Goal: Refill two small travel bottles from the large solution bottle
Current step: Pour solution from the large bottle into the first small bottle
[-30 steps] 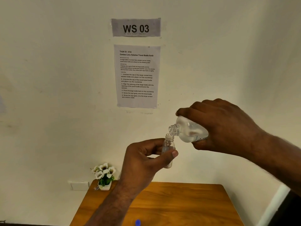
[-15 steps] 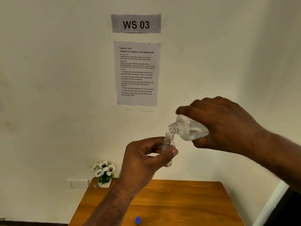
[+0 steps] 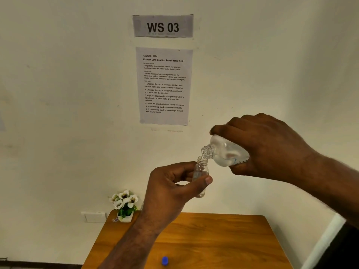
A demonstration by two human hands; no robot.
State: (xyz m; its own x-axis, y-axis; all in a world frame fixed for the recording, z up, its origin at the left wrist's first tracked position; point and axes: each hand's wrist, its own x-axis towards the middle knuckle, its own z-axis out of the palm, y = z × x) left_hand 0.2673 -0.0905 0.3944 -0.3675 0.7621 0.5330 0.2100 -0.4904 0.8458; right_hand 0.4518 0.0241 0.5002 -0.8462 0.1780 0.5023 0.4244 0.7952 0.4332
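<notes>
Now your left hand (image 3: 171, 188) pinches the small bottle (image 3: 201, 172) upright, high above the table (image 3: 223, 239). Your right hand (image 3: 270, 146) grips the big bottle (image 3: 226, 152), tipped, mouth touching the small one's.

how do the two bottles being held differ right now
The large bottle is wide and tipped nearly sideways in the right hand; the small bottle is slim and upright in the left hand. The large bottle's mouth sits just above the small bottle's. Both are clear and uncapped.
</notes>
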